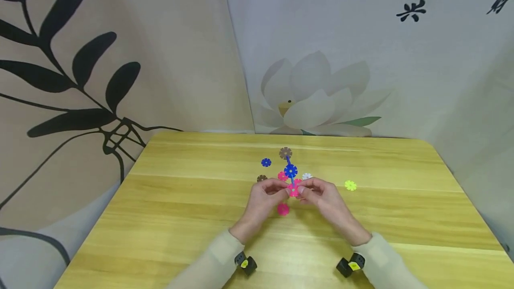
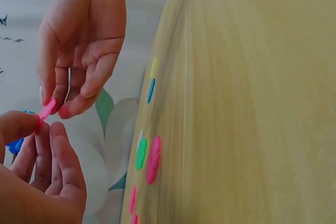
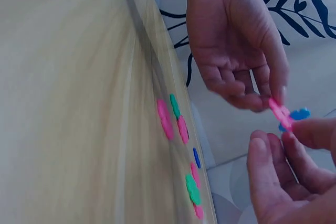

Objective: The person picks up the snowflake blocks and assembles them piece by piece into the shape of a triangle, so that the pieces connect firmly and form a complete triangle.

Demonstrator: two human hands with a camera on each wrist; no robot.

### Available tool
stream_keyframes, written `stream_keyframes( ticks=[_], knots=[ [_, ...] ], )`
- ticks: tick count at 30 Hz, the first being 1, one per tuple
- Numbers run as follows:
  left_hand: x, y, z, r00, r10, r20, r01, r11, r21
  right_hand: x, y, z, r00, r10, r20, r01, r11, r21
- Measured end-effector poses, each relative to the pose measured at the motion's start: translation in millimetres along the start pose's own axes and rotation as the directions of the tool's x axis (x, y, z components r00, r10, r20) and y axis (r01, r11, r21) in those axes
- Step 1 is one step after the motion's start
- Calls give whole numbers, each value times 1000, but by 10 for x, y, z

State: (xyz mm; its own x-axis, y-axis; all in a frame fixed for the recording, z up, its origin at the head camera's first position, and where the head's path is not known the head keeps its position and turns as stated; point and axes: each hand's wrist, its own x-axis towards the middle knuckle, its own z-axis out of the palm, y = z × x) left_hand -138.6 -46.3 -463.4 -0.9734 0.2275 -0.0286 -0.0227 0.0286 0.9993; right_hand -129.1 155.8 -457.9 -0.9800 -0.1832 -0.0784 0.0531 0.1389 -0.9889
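Note:
In the head view, both hands meet over the middle of the table at a notched pink snowflake disc. The left hand pinches its left side between thumb and fingers, and the right hand pinches the right side. A blue snowflake disc and a brown snowflake disc line up beyond it, with thin blue pieces seen edge-on between them. In the left wrist view, the pink disc is tilted between the two thumbs. Part of a blue disc shows behind it in the right wrist view.
Loose discs lie around the hands: a blue one, a dark brown one, a white one and a pink one. Farther right is a yellow-green disc. The wooden table ends at a printed backdrop.

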Motion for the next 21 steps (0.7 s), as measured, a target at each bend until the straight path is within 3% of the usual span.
stream_keyframes(
  ticks=[5, 8, 14, 21],
  knots=[
    [21, 4, -4, 1000, -25, -19, 25, 999, -43, 3, -21, -149, 999, -40, -17, 38, 993, -109],
    [28, 0, -15, 999, -45, -23, 44, 997, -68, 13, -43, -285, 996, -82, -32, 73, 973, -220],
    [33, 7, -45, 998, -62, -24, 59, 994, -94, 63, -52, -551, 991, -131, -26, 105, 884, -455],
    [31, 8, -57, 998, -60, -9, 58, 992, -115, 173, 21, -824, 990, -126, 67, 141, 795, -591]
  ],
)
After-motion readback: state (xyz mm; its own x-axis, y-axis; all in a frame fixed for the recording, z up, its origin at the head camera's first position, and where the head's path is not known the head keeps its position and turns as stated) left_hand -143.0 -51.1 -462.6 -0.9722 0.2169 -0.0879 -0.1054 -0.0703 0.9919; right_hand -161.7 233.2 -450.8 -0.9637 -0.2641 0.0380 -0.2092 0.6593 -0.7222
